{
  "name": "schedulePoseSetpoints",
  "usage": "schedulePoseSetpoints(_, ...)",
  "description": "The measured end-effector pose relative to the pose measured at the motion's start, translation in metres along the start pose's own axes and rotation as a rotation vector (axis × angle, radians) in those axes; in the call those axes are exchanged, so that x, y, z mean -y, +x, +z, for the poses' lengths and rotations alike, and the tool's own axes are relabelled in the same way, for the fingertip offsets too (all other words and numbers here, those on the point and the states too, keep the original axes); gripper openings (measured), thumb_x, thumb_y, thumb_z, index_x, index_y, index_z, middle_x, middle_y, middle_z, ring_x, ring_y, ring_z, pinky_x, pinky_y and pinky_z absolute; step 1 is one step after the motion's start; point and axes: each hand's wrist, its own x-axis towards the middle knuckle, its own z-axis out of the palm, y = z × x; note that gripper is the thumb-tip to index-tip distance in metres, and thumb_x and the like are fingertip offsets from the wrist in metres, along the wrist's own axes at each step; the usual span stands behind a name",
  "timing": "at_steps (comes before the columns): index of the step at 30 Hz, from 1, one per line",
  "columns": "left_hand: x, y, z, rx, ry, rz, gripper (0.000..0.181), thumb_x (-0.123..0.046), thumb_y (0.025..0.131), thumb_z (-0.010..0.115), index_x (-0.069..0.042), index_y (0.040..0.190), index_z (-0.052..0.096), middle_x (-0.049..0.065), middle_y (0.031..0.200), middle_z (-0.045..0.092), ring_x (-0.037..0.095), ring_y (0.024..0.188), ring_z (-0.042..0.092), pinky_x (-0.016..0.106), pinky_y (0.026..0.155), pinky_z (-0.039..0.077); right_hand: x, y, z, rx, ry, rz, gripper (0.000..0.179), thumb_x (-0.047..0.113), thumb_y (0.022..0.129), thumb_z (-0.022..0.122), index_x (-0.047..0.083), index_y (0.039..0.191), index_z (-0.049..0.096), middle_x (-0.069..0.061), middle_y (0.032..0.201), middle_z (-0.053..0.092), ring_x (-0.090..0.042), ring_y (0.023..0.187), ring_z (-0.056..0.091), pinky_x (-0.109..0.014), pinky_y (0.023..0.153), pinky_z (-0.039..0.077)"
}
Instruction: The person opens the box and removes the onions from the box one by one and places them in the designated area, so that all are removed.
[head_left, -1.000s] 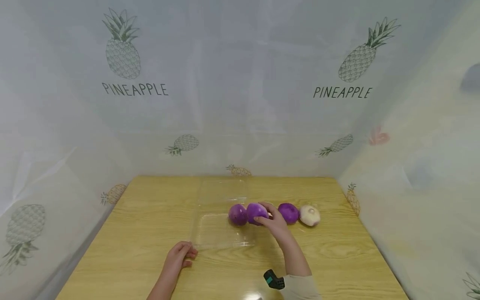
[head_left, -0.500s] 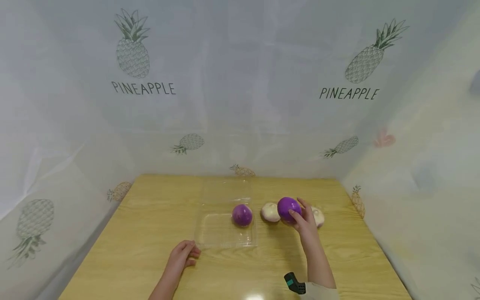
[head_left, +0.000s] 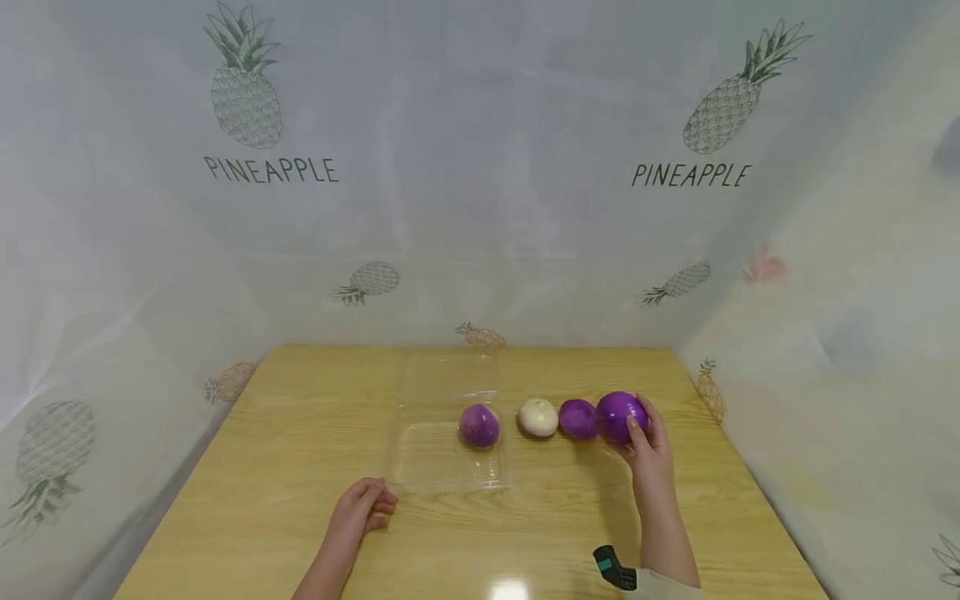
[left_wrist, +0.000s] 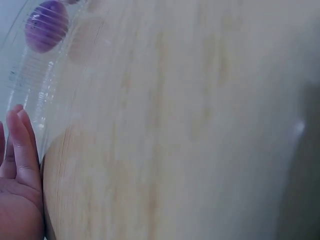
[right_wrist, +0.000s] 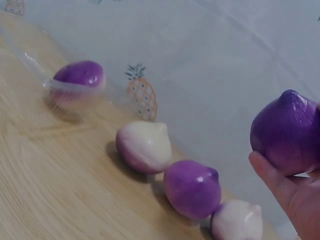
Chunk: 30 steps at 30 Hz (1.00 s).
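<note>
My right hand (head_left: 651, 458) grips a glossy purple onion (head_left: 621, 418) and holds it up over the right end of a row of onions. In the right wrist view that row has a cream onion (right_wrist: 145, 147), a purple onion (right_wrist: 192, 189) and another cream onion (right_wrist: 238, 221). The held onion hides the last cream one in the head view. A purple onion (head_left: 478, 427) sits in the right part of a clear plastic container (head_left: 420, 467). At the container's front left corner, my left hand (head_left: 360, 510) touches the edge with relaxed fingers.
The container's clear lid (head_left: 442, 372) lies folded back behind it. All stands on a light wooden table (head_left: 285, 467). Curtains printed with pineapples (head_left: 480, 167) hang round its back and sides.
My right hand has moved from beside the container to the right, first away from the cream onion and then past the middle purple onion, carrying the purple onion. My left hand stays put.
</note>
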Motion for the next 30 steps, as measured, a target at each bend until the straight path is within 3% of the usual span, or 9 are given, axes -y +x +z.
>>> schedulePoseSetpoints(6,0.002,0.0,-0.004,-0.007,0.022,-0.015,0.032,-0.021,0.101,0.052,0.01,0.102,0.058,0.012,0.087,0.066,0.021,0.079,0.062,0.031,0.063,0.055,-0.005,-0.003,-0.015,-0.05,-0.032,-0.023,0.046,0.02,0.106,0.039,0.009,0.151,0.032,-0.011,0.157,0.017,-0.037,0.14,0.027,-0.026,0.084,0.053)
schedulePoseSetpoints(18,-0.008,-0.002,0.006,0.002,0.009,-0.019,0.031,-0.021,0.101,0.052,0.009,0.099,0.058,0.011,0.086,0.065,0.021,0.078,0.061,0.031,0.063,0.054,0.001,-0.001,-0.032,-0.119,-0.035,-0.03,0.047,0.023,0.106,0.041,0.013,0.151,0.032,-0.013,0.154,0.018,-0.034,0.133,0.034,-0.028,0.084,0.054)
schedulePoseSetpoints(23,-0.011,-0.003,0.008,0.013,0.007,-0.023,0.031,-0.022,0.102,0.052,0.009,0.099,0.058,0.011,0.086,0.065,0.02,0.078,0.061,0.03,0.063,0.054,0.0,0.001,-0.035,-0.148,-0.017,-0.047,0.049,0.013,0.104,0.046,0.012,0.151,0.032,-0.011,0.154,0.016,-0.041,0.138,0.025,-0.028,0.082,0.054)
schedulePoseSetpoints(30,-0.007,-0.002,0.0,0.014,0.026,-0.048,0.035,-0.026,0.102,0.051,0.008,0.099,0.059,0.01,0.087,0.065,0.02,0.079,0.061,0.03,0.064,0.054,-0.006,0.003,-0.04,-0.211,0.045,-0.005,0.063,0.0,0.097,0.055,0.018,0.153,0.031,-0.008,0.157,0.014,-0.04,0.142,0.019,-0.028,0.083,0.054)
